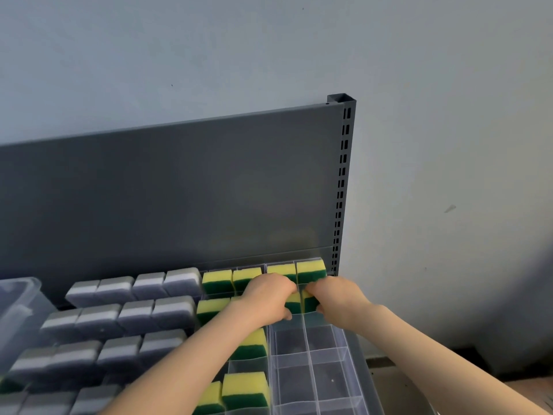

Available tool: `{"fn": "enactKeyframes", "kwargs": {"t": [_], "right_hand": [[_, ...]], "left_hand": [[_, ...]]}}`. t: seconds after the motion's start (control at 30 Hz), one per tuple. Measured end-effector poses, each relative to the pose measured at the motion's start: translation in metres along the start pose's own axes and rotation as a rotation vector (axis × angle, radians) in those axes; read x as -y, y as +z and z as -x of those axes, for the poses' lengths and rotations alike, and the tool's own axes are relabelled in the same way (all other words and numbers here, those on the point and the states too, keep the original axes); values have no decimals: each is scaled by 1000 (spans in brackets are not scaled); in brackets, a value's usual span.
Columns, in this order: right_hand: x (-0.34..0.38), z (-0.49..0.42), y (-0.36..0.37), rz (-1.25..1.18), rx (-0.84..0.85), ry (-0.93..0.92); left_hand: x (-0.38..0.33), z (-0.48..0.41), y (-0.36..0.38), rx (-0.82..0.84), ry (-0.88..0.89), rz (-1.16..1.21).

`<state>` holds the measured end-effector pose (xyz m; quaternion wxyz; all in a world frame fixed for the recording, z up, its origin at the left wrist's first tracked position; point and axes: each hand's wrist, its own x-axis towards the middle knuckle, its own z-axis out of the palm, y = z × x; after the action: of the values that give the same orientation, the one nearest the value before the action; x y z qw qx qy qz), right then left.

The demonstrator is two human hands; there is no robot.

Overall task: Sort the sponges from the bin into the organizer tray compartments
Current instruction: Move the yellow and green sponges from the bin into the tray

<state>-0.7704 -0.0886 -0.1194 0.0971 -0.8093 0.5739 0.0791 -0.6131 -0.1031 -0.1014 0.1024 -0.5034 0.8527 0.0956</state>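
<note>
Organizer tray (329, 369), lower right of frame: clear plastic, thin glossy dividers, see-through to dark base. Yellow-green sponges (245, 390), lower centre: yellow foam, porous and matt, with a dark green scouring layer, coarser look. Grey sponges (131, 316), lower left: grey foam with a paler band, matt, soft-edged; texture blurred. Bin (18, 298), far left edge: translucent plastic, smooth, slight sheen. Shelf back panel (179, 190), centre: dark grey painted metal, smooth, satin-matt. Slotted upright post (344, 175), right of panel: same grey metal, punched slots. Wall (449, 85), top and right: pale painted surface, matt, a few small marks.
</note>
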Motion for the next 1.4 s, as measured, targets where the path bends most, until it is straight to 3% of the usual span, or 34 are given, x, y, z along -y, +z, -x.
{"fn": "enactKeyframes", "kwargs": {"t": [0.4, 0.73, 1.17, 1.4], "right_hand": [[-15, 9, -11, -205, -46, -87], [-6, 21, -52, -335, -288, -191], [137, 9, -77, -313, -339, -547], [236, 3, -82, -263, -325, -581]], "left_hand": [[0, 18, -12, -91, -64, 154], [6, 74, -32, -325, -295, 190], [72, 219, -23, -435, -734, 211], [136, 306, -13, -456, -858, 273]]}}
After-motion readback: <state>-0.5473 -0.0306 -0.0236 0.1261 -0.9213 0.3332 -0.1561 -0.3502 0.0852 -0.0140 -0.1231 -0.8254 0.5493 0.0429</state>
